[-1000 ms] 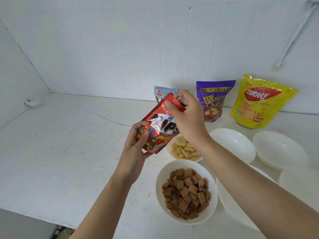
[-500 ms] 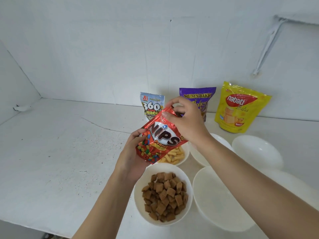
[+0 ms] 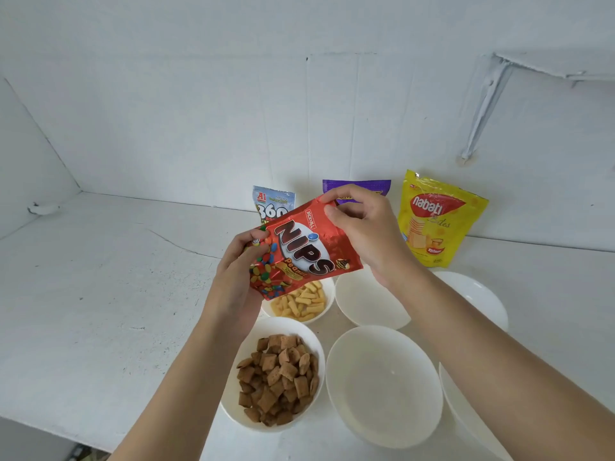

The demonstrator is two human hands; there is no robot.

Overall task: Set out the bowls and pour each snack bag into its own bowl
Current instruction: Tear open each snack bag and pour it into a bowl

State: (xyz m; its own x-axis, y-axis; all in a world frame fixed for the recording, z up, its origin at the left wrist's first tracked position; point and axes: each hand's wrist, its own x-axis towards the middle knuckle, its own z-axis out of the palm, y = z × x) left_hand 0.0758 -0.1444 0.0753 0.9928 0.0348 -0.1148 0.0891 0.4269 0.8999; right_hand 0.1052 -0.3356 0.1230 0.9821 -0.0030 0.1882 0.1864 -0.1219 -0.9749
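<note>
Both hands hold the red Nips Peanut bag (image 3: pixel 299 251) in the air above the bench (image 3: pixel 100 277), towards its back edge. The bag lies on a slant. Its bottom end, printed with coloured candies, points down and to the left, and its top seam points up and to the right. The left hand (image 3: pixel 239 271) is curled round the bottom end from behind. The right hand (image 3: pixel 369 234) pinches the top corner between thumb and forefinger, with the other fingers folded. The mouth looks sealed, so the step in hand is probably the tear, and the right hand is the one placed at the seam to do it.

The bag hangs directly over the bowl of yellow sticks (image 3: pixel 327 294), with the bowl of brown pillow pieces (image 3: pixel 233 404) just in front of that, and both are already filled. The free bowls all lie to the right of the bag. The back empty bowl (image 3: pixel 366 307) sits under the right wrist, and the front empty bowl (image 3: pixel 382 394) is nearer the bench's front edge. Once open, the bag will likely have to shift right before tipping, with the mouth leading.

The A1 360 bag (image 3: pixel 274 204), a purple bag (image 3: pixel 356 188) and the yellow Nabati Bites bag (image 3: pixel 439 221) stand along the back edge
</note>
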